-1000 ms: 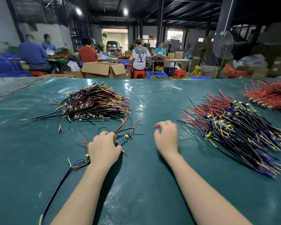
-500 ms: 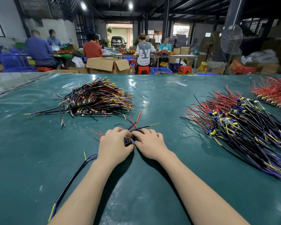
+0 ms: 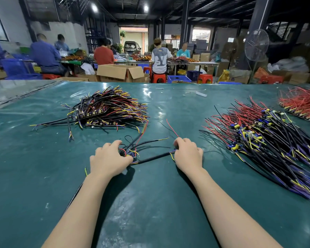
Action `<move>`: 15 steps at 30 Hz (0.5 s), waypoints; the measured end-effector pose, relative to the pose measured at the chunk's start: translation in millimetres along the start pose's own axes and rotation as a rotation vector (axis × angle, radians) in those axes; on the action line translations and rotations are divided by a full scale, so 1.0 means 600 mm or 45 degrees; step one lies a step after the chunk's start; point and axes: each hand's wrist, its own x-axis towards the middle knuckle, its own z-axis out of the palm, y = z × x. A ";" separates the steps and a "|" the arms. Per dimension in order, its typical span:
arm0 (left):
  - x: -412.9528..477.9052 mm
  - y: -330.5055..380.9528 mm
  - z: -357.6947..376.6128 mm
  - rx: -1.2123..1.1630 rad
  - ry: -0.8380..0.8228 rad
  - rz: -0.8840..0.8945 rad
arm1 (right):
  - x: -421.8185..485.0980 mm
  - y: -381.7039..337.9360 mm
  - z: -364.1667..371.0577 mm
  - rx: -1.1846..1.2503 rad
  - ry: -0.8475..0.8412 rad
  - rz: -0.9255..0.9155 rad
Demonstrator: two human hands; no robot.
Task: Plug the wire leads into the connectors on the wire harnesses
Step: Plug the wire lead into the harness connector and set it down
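Observation:
My left hand (image 3: 109, 159) grips a small board with red, yellow and blue leads (image 3: 130, 153) on the green table (image 3: 150, 203). A black sheathed cable (image 3: 153, 158) runs from that board to my right hand (image 3: 188, 154), which pinches the cable's stripped end. A thin red wire (image 3: 172, 127) sticks up behind my right hand's fingers. A second black cable with a yellow tip (image 3: 156, 141) lies just behind, between the hands. What my fingers hold underneath is hidden.
A heap of black harnesses with yellow and red tips (image 3: 107, 109) lies at the left back. A large heap with red and purple wires (image 3: 265, 140) lies at the right, red wires (image 3: 301, 103) beyond it. People work at tables behind.
My hands met over the board, then my right hand drew away to the right along the black cable. The left hand stays on the board.

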 end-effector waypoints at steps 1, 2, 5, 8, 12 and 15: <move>0.000 0.001 0.000 -0.065 -0.013 0.024 | -0.001 -0.002 0.001 -0.005 0.017 0.003; -0.001 0.001 -0.001 -0.133 -0.024 0.046 | -0.001 -0.004 0.002 -0.029 0.042 0.008; -0.005 0.001 -0.008 -0.253 -0.023 0.107 | -0.002 -0.010 -0.007 -0.024 0.160 -0.033; -0.012 0.009 -0.009 -0.402 0.081 0.189 | -0.008 -0.032 -0.017 0.223 0.116 -0.202; -0.017 0.023 -0.011 -0.670 0.286 0.340 | -0.029 -0.063 -0.004 0.183 -0.157 -0.421; -0.023 0.035 -0.011 -0.776 0.376 0.440 | -0.035 -0.066 0.004 0.051 -0.187 -0.493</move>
